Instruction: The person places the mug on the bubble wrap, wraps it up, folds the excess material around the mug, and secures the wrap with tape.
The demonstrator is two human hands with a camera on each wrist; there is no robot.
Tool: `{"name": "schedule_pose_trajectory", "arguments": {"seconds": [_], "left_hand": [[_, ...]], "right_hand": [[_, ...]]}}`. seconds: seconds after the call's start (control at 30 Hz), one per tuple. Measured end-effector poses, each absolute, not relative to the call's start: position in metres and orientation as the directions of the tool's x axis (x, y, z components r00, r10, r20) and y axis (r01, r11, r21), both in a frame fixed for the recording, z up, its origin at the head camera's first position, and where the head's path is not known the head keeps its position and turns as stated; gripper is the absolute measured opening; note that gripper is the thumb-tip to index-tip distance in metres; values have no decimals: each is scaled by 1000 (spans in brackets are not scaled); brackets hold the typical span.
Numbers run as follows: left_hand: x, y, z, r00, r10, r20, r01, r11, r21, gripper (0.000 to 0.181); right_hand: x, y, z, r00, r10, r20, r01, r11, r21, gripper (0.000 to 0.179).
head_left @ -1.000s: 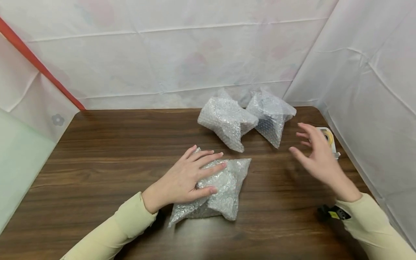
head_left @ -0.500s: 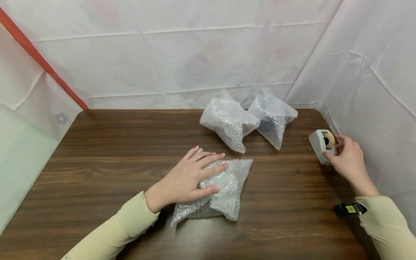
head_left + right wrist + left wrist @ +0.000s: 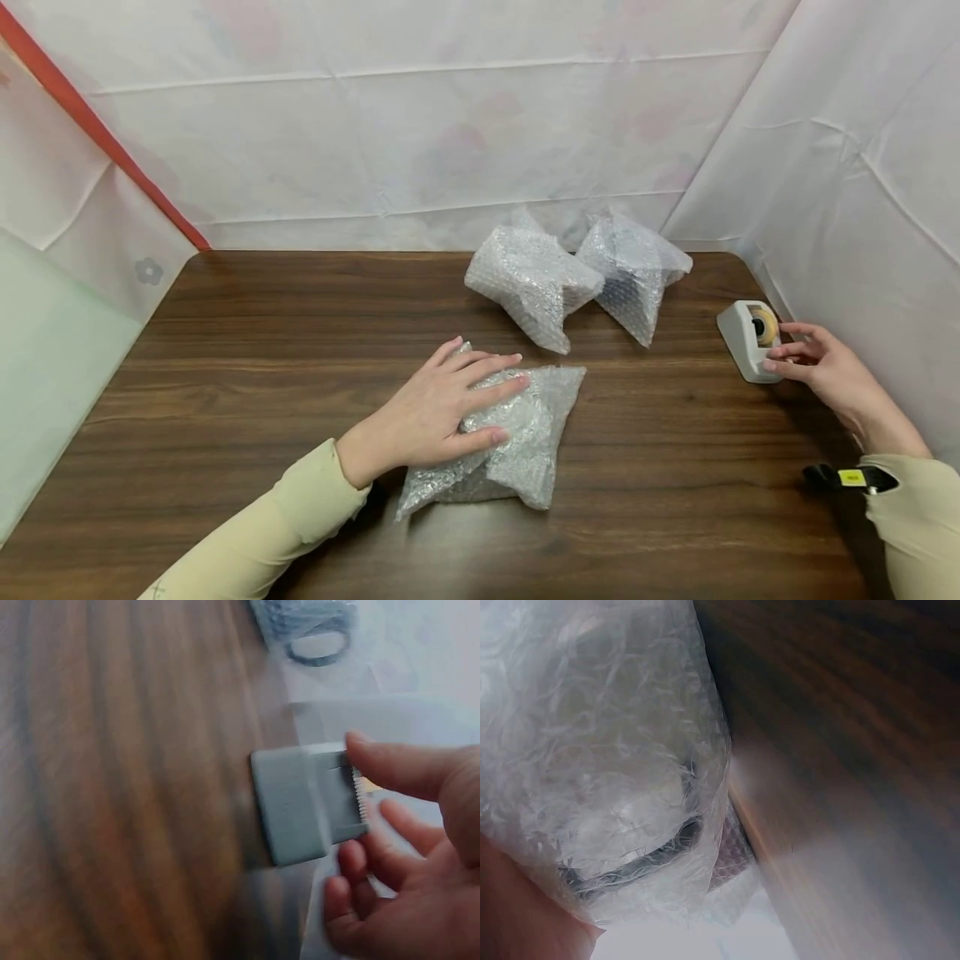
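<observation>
My left hand (image 3: 435,412) lies spread over a bubble-wrapped package (image 3: 525,442) on the table, fingers straight across its top. The left wrist view shows the crinkled bubble wrap (image 3: 607,742) close up, with a dark curved line under it. At the right, my right hand (image 3: 832,367) has its thumb and fingers at the front end of a white tape dispenser (image 3: 738,337) holding a yellowish roll of tape (image 3: 766,327). In the right wrist view, thumb and curled fingers sit on either side of the dispenser's serrated cutter (image 3: 359,796).
Two more bubble-wrapped bundles stand behind the package, a whitish one (image 3: 528,279) and one with something dark inside (image 3: 630,271). White cloth (image 3: 420,125) hangs behind and at the right side of the dark wooden table (image 3: 300,308).
My right hand has moved right and reached the tape dispenser, then slid slightly back along its front end. The left hand stays on the package.
</observation>
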State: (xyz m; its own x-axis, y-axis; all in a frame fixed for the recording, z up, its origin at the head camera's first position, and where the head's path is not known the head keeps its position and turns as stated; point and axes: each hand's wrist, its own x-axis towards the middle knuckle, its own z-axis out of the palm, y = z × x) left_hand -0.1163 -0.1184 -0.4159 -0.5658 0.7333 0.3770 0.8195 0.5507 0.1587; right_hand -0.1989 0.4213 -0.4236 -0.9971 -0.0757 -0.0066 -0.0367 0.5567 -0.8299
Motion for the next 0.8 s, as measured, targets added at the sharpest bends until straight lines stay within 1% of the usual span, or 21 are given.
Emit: {"name": "schedule_pose_trajectory", "arguments": {"seconds": [0.07,0.13,0.2,0.3,0.43,0.47,0.53,0.63,0.7,0.73,0.8], "left_hand": [[-117,-118,-416,-565,736,374,821,549,159,61],[-117,-118,-416,-567,736,371,820,549,164,61],[-117,-119,-417,-567,735,373,820,549,165,60],[-118,-119,-418,-564,735,376,822,545,167,60],[-117,-120,-418,-563,734,379,822,546,165,60],[-117,-120,-419,-563,734,379,822,546,164,60],[-117,-120,-419,-564,735,376,821,547,164,60],[-117,-120,-419,-564,737,373,821,547,161,60],[-118,-119,-418,-563,737,373,822,546,161,60],[-118,-119,-418,-563,737,374,822,546,161,60],[-118,-119,-418,-563,737,374,822,546,161,60]], "right_hand": [[-197,422,-424,-997,-64,39,-70,601,-796,47],[-195,419,-424,-995,-37,98,-97,677,-730,43],[-194,416,-423,-988,-13,151,-109,752,-650,44],[-189,410,-421,-979,31,201,-86,834,-544,47],[-185,404,-420,-969,76,234,-47,875,-481,53],[-183,403,-420,-967,84,240,-45,873,-485,55],[-181,404,-419,-962,108,252,-41,852,-522,51],[-177,407,-415,-951,182,249,-13,783,-622,29],[-174,409,-409,-944,248,220,15,695,-719,15],[-172,410,-406,-939,280,199,34,652,-757,11],[-169,411,-401,-927,339,158,80,591,-803,14]]}}
